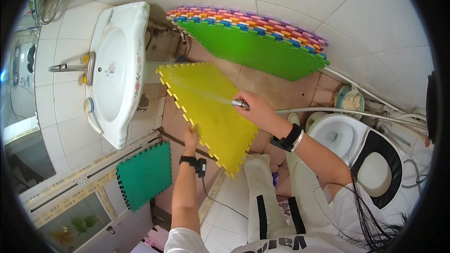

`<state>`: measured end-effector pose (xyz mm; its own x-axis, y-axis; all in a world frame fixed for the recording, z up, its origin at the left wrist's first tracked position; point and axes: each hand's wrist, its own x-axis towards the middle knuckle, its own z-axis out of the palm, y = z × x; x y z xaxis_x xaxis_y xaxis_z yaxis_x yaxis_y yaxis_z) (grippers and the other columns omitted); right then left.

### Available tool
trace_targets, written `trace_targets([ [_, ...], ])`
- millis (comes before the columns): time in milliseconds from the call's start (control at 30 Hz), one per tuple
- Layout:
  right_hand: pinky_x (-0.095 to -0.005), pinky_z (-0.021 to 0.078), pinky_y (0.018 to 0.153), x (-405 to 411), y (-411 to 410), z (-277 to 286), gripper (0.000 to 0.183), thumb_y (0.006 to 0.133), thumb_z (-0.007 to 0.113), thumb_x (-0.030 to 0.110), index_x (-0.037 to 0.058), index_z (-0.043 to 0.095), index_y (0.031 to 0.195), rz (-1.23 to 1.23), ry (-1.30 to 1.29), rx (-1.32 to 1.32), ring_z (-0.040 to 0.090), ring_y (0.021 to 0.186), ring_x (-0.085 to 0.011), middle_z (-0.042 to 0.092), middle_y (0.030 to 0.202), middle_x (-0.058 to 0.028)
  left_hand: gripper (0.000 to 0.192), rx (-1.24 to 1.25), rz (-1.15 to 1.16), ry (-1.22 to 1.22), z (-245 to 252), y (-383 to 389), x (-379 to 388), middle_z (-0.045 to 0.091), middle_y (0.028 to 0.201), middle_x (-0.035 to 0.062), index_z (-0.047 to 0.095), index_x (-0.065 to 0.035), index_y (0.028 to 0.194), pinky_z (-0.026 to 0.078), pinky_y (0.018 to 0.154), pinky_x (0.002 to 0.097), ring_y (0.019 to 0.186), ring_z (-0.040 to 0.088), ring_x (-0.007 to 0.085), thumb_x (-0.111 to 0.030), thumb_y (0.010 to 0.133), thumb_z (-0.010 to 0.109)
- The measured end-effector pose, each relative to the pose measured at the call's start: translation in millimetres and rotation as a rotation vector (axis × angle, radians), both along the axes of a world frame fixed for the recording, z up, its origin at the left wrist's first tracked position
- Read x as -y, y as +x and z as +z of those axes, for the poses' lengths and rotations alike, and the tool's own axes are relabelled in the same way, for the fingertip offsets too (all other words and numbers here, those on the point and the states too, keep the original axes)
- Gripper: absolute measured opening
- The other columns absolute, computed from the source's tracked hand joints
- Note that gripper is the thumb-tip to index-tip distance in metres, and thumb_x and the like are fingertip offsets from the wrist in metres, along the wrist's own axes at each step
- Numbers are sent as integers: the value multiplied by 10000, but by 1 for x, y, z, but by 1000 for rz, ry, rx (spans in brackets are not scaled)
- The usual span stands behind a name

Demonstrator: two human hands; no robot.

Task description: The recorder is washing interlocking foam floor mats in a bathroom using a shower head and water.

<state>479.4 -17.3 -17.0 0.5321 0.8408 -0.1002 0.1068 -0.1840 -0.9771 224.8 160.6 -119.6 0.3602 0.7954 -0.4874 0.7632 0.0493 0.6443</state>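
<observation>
A yellow interlocking foam mat tile (211,102) stands tilted before me, gripped at its left toothed edge by my left hand (191,137). My right hand (255,109) is closed around a metal spray nozzle (240,104), with a flexible metal hose (337,110) running off to the right. Water sprays leftward from the nozzle across the upper part of the yellow tile. Behind it, a green foam tile (253,47) leans at the front of a stack of multicoloured foam tiles (242,15) against the wall. A teal foam tile (146,175) stands at the lower left by the door.
A white washbasin (116,59) with a metal faucet (70,67) is on the left. At the right are a toilet (332,135) with its lid raised and a small bin (339,100). A cable (225,202) runs from my left wrist device.
</observation>
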Motion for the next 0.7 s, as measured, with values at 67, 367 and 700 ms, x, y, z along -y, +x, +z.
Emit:
trace_targets([
  [67,-302,428,613,-3,-1,1,169,759,561,80,4,481,887,6,1,23,537,687,-230,531,773,-120,268,-2,11,-17,8,3,0,595,790,87,477,-43,1108,422,480,242,550,548,126,-47,840,462],
  [367,-318,419,614,6,-9,-22,173,739,578,49,9,473,871,11,3,129,517,689,-262,504,769,-128,262,25,-233,71,12,-8,1,577,748,87,505,-48,1112,416,431,252,500,518,117,-77,853,479],
  [700,-294,420,648,30,-13,-43,179,768,584,75,19,475,899,-106,-25,52,520,724,-225,518,801,-110,277,-94,-192,83,11,-17,10,564,700,79,494,-41,1112,388,397,249,474,499,117,-95,840,510],
])
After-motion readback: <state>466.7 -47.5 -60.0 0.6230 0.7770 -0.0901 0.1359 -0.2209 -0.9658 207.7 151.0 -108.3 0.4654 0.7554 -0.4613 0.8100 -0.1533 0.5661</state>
